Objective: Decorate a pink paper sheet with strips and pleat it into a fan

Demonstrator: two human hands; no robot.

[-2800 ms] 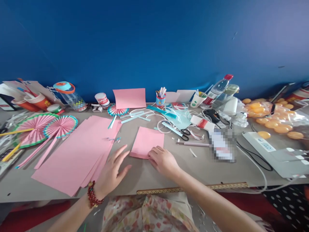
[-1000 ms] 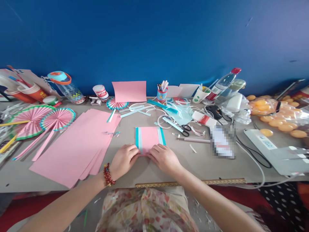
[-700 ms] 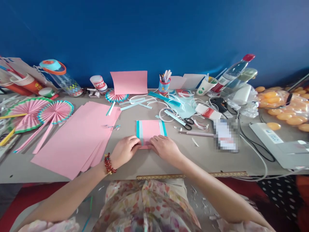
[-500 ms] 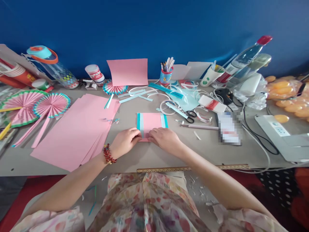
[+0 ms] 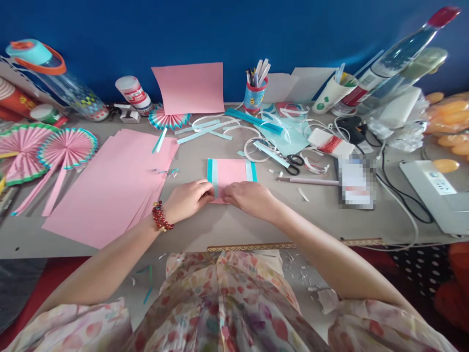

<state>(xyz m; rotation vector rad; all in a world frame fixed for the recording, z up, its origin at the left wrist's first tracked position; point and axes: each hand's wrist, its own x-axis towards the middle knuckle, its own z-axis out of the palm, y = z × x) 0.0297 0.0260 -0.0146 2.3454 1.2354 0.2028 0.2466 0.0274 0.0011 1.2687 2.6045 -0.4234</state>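
A pink sheet of paper (image 5: 232,172) lies on the table before me, with teal and pale blue bands down its left and right sides. At its near left corner my left hand (image 5: 196,195) has thumb and fingers pinched together on the edge. My right hand (image 5: 249,198) presses curled fingers over the near edge, just right of the left hand. A narrow pink strip along that edge shows between the hands and looks folded; the fingertips partly hide it.
Pink sheets (image 5: 110,190) and pleated paper fans (image 5: 68,149) lie on the left. Behind the work are paper strips (image 5: 205,131), a pen cup (image 5: 254,95) and black scissors (image 5: 294,164). A phone-like object (image 5: 355,183), cables and a power strip (image 5: 439,183) are on the right.
The camera view has shifted, so the table items sit higher in the picture. Both hands stay at the near edge of the pink paper, with little visible change in grip.
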